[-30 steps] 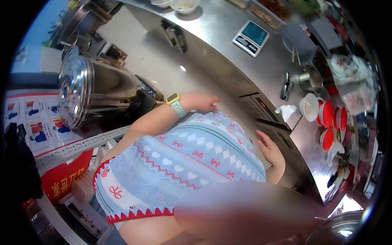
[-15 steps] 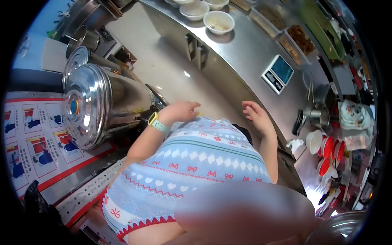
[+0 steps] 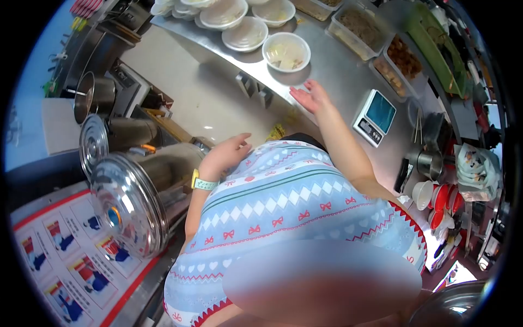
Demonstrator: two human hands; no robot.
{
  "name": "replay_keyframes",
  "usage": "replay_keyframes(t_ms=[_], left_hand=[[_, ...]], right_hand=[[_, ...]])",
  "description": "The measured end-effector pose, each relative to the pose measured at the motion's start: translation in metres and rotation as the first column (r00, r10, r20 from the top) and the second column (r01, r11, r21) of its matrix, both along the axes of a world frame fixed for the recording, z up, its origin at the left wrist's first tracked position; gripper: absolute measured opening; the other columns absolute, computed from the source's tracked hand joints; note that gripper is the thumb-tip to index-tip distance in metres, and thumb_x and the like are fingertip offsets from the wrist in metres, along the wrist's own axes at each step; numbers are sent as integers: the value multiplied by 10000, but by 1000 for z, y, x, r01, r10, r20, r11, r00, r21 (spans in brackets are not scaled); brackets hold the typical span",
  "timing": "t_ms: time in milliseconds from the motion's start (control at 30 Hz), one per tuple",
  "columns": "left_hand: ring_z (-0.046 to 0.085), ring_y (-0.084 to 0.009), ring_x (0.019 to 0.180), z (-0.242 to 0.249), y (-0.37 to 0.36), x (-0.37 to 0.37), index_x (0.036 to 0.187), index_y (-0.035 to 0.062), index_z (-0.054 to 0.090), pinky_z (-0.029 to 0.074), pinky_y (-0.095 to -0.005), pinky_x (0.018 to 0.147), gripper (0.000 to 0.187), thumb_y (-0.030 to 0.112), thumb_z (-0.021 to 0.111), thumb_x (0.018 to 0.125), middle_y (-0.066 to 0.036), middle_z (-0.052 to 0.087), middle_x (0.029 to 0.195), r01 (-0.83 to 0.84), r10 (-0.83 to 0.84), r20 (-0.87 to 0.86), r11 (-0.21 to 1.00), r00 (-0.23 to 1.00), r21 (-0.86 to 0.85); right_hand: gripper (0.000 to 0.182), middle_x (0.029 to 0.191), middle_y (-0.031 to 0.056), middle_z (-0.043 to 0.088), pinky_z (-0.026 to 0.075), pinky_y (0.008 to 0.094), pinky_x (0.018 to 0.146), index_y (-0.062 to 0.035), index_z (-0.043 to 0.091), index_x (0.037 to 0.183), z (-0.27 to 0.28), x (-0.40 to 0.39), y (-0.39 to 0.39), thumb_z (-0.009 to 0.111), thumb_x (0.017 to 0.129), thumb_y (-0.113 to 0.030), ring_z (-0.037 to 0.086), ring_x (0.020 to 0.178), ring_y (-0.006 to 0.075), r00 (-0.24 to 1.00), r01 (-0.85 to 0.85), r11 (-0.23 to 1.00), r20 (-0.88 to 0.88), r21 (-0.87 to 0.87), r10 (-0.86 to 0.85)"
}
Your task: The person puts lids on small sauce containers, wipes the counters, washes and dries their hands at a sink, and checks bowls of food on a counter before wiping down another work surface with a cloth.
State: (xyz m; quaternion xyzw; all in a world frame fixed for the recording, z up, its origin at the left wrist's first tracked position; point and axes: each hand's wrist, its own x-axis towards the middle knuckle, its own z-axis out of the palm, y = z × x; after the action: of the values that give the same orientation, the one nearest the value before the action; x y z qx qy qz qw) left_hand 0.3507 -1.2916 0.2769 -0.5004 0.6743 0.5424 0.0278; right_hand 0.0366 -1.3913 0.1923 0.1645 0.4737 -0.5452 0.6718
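The right hand [image 3: 309, 97] is open, with the fingers spread, and it hovers over the edge of the steel table [image 3: 338, 76]; it holds nothing, and I cannot tell if it touches the surface. Just beyond this hand stands a white bowl [image 3: 286, 52] with some pale food inside. More white bowls [image 3: 235, 22], some stacked, stand further behind it. To the right of the right hand lies a small kitchen scale [image 3: 373, 117] with a blue top, and past it are trays of food [image 3: 381, 43] along the table.

The left hand [image 3: 227, 153] is loosely open and empty, near the body, with a watch [image 3: 202, 183] on the wrist. To the left of this hand stand big steel pots [image 3: 131, 185] with shiny lids. Between both hands the light floor [image 3: 201, 103] is visible. Far right of the hands stand red bowls [image 3: 444, 199].
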Motion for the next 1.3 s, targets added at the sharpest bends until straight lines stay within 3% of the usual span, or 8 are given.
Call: replay_keyframes(t_ms=[133, 233, 533, 700, 867, 1067, 1167, 1300], left_hand=[[625, -237, 911, 17, -59, 0, 1343, 59, 478, 490, -326, 808, 434, 270, 524, 967, -153, 645, 1083, -122, 122, -9, 993, 992, 8], [598, -205, 910, 4, -96, 4, 1345, 71, 482, 475, -307, 817, 417, 246, 526, 969, -122, 634, 1046, -109, 104, -95, 993, 990, -51], [584, -165, 1011, -23, -226, -2, 1340, 30, 478, 452, -280, 891, 387, 175, 508, 983, -95, 630, 1100, 201, -179, -177, 972, 968, 119], [585, -175, 1071, -43, -291, 11, 1296, 38, 522, 446, -305, 926, 340, 178, 504, 986, -89, 642, 1103, 355, -336, -198, 932, 921, 72], [588, -178, 1077, -46, -331, 19, 1284, 23, 528, 442, -305, 929, 340, 178, 512, 982, -96, 640, 1118, 413, -402, -162, 910, 901, 39], [604, -171, 963, -70, -344, 22, 1230, 14, 566, 462, -289, 868, 302, 161, 522, 970, -98, 661, 1033, 317, -279, -265, 942, 923, 113], [582, -130, 889, -76, -347, 16, 1162, 10, 594, 458, -268, 837, 247, 146, 510, 973, -53, 649, 977, 195, -131, -321, 965, 938, 175], [553, -86, 838, -78, -347, 16, 1080, 43, 612, 452, -238, 810, 178, 135, 503, 974, -17, 628, 936, -86, 232, -411, 935, 882, 345]], right_hand=[[539, 1489, 219, 230, 385, 543, 1057, -51, 237, 1435, -43, 6, -75, 456, 977, -230, 400, 1281, 434, 995, 52, 997, 86, 51, -56], [464, 1356, 203, 418, 437, 527, 1013, -51, 309, 1404, -63, 14, -88, 446, 994, -220, 465, 1230, 424, 990, -32, 995, -138, -98, 18], [348, 1244, 164, 452, 560, 447, 866, -49, 396, 1237, -51, -10, -73, 532, 977, -236, 602, 1040, 362, 918, 240, 966, -300, -101, -259], [233, 1155, 171, 508, 592, 324, 742, -58, 440, 1145, -58, -36, -35, 505, 990, -219, 628, 900, 291, 788, 477, 864, -356, -161, -501], [196, 1131, 133, 546, 569, 263, 675, -94, 450, 1136, -62, -38, 4, 496, 995, -223, 625, 928, 260, 727, 542, 823, -397, -170, -560], [175, 1143, 85, 560, 555, 263, 701, -136, 450, 1136, -49, -12, 48, 483, 1003, -244, 610, 976, 222, 702, 529, 813, -413, -244, -581], [176, 1133, 78, 566, 557, 267, 713, -133, 446, 1138, -53, -15, 50, 477, 1006, -247, 610, 973, 207, 707, 524, 829, -443, -195, -551], [188, 1128, 72, 566, 556, 260, 718, -114, 452, 1143, -66, -28, 31, 478, 1005, -239, 607, 962, 197, 720, 476, 851, -458, -221, -522]])
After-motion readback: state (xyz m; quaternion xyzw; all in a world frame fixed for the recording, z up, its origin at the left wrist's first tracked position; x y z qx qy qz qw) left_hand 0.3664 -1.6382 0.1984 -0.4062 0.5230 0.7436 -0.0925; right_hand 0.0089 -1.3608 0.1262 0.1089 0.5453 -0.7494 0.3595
